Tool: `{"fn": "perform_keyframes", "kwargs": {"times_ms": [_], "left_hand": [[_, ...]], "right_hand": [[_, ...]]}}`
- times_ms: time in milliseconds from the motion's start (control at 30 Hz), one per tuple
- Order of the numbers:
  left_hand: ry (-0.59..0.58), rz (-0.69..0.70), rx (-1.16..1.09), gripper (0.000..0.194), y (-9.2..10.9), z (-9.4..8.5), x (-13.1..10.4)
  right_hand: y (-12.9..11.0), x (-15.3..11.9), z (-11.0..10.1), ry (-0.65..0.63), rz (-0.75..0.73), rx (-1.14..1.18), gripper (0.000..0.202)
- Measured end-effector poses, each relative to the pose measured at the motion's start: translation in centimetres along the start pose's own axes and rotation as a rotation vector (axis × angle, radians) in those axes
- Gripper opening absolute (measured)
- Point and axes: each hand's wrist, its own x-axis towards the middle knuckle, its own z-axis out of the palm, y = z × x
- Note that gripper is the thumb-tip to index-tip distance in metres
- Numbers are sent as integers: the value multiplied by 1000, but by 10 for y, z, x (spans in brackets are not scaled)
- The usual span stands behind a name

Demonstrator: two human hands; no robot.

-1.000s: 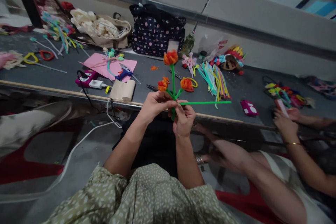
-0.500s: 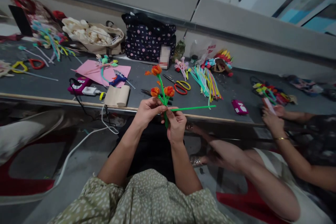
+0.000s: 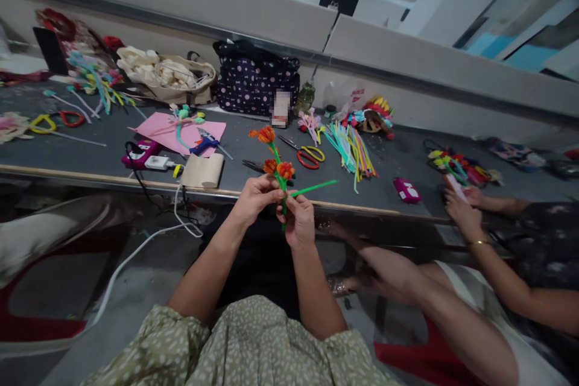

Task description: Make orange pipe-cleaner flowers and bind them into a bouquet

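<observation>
Orange pipe-cleaner flowers (image 3: pixel 285 170) on a green stem stand upright between my hands, the topmost one leaning left. My left hand (image 3: pixel 257 200) is closed in a pinch on the stem just below the lower blooms. Close beside it, my right hand (image 3: pixel 299 220) pinches a green pipe cleaner (image 3: pixel 317 187) against the stem; its loose end sticks out to the right over the table edge. The stem's lower end shows beneath the fingers, and the wrapping point is partly hidden by them. Pliers (image 3: pixel 254 165) with dark jaws lie just behind the flowers.
On the grey table (image 3: pixel 244 145) lie scissors (image 3: pixel 305 154), a bundle of pastel pipe cleaners (image 3: pixel 353 148), a glue gun (image 3: pixel 204 142) on pink paper (image 3: pixel 158 132) and a purple power bank (image 3: pixel 145 155). A dotted bag (image 3: pixel 256 78) stands behind. Another person's hands (image 3: pixel 465 208) hold a phone at right.
The pipe cleaner's loose end has drawn in leftward and reaches less far out. The flowers lean slightly more to the left. My view has tilted up a little.
</observation>
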Motion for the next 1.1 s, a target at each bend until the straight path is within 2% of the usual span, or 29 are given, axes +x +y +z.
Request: {"fn": "perform_keyframes", "kwargs": {"times_ms": [167,333,467,600,733,933,1100], "left_hand": [[54,71,11,24,-4,4,7],[165,116,45,24,-9,9,13],[232,150,83,27,-16,10,27],[256,217,138,25,-18,8,51],[200,270,166,25,-13,5,81],[114,175,31,24,-11,-8,131],[10,90,-47,25,-17,-26,178]], "right_hand": [[8,8,5,117,-293,-130,22],[16,16,5,198,-533,-346,16],[18,29,2,246,-653,-495,14],[15,51,1,268,-728,-558,13],[8,79,4,269,-670,-492,16],[-3,128,9,214,-395,-225,24],[-12,172,13,134,-248,-42,23]]}}
